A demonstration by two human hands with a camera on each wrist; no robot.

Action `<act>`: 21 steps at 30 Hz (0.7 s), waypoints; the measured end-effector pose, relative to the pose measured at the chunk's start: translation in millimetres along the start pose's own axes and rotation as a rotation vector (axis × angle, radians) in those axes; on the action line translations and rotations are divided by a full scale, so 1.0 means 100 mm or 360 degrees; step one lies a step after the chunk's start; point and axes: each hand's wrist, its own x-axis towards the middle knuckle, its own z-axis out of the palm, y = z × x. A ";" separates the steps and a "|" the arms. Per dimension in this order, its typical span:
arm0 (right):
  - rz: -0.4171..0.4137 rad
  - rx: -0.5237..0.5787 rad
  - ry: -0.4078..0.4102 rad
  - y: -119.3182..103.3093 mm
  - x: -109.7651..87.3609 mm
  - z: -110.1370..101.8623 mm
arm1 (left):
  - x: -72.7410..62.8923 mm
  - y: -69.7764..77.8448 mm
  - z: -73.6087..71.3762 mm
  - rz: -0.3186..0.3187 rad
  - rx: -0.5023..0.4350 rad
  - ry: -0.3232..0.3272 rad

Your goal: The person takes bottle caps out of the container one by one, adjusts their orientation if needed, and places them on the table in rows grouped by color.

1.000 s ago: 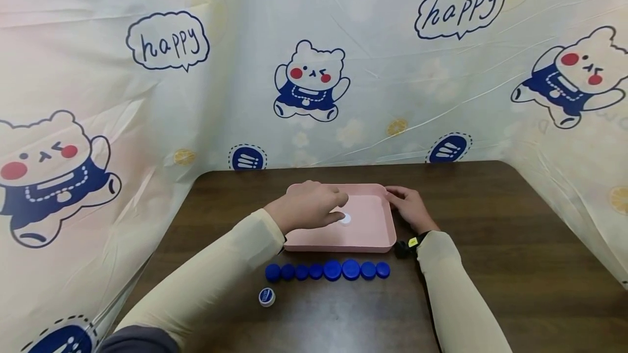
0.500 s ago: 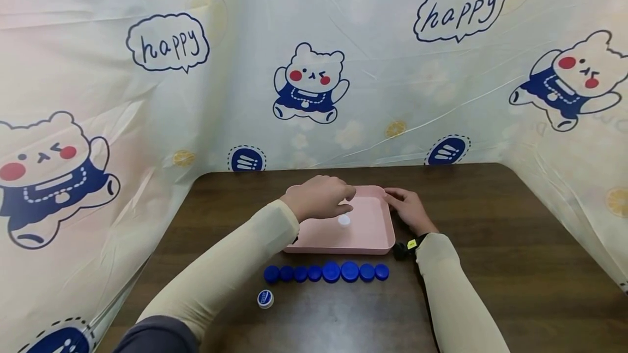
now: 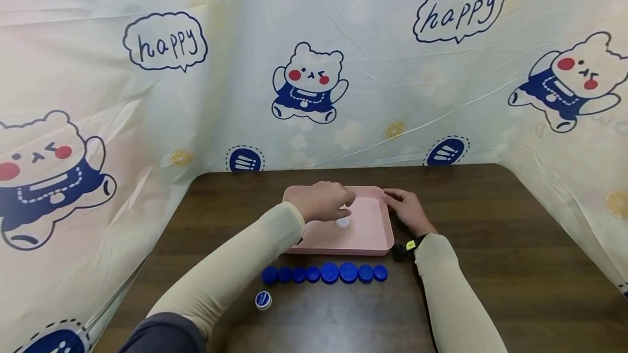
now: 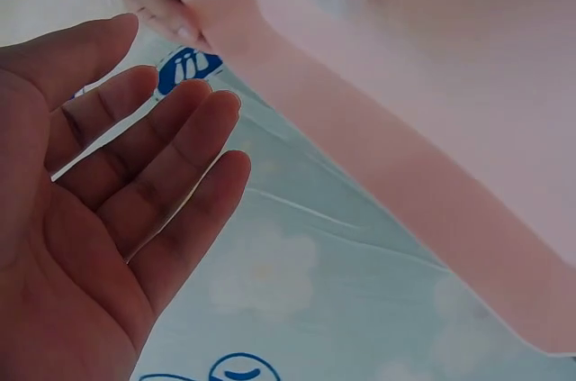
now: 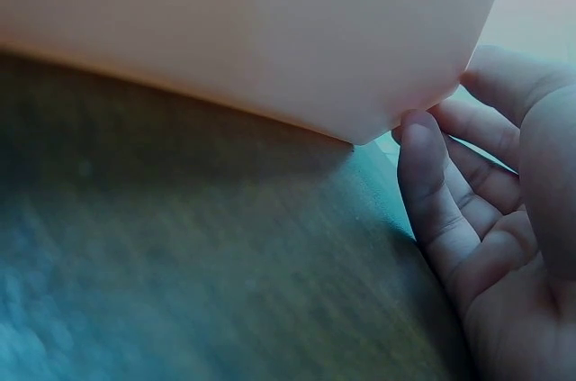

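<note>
My left hand (image 3: pixel 325 201) hovers over the pink tray (image 3: pixel 365 244), palm down with fingers loosely bent. In the left wrist view, this hand (image 4: pixel 117 183) has nothing between its fingers. A small white round piece (image 3: pixel 342 223) lies inside the tray, just below the left fingertips in the head view. At the tray's back right corner, my right hand (image 3: pixel 410 210) holds the outside of the wall. The right wrist view has its thumb and fingertips (image 5: pixel 419 142) around the corner of the tray (image 5: pixel 270 39).
Several blue bottle caps (image 3: pixel 330 273) of differing sizes form a row in front of the tray. A small white round container with a blue top (image 3: pixel 263 300) stands nearer, at the row's left end. A patterned curtain (image 3: pixel 309 140) surrounds the wooden table (image 3: pixel 490 260).
My left hand has moved slightly right over the tray; it rose, then came down a little. The right hand stays at the tray's corner. The white piece has not visibly moved within the tray.
</note>
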 end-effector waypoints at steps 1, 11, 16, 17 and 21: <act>0.0004 0.0001 0.0000 0.00 0.00 0.00 | 0.00 -0.01 0.02 0.0000 -0.0008 0.0000; 0.0021 -0.0008 0.0015 -0.02 -0.02 0.01 | 0.06 -0.08 0.16 0.0030 -0.0048 0.0046; 0.0018 -0.0016 0.0031 -0.01 -0.01 0.01 | 0.10 -0.10 0.22 0.0094 0.0004 0.0062; 0.0020 -0.0018 0.0030 -0.01 -0.01 0.01 | 0.11 -0.11 0.23 0.0110 0.0024 0.0065; 0.0023 -0.0011 0.0028 0.00 0.00 0.01 | 0.14 -0.12 0.28 0.0138 0.0077 0.0062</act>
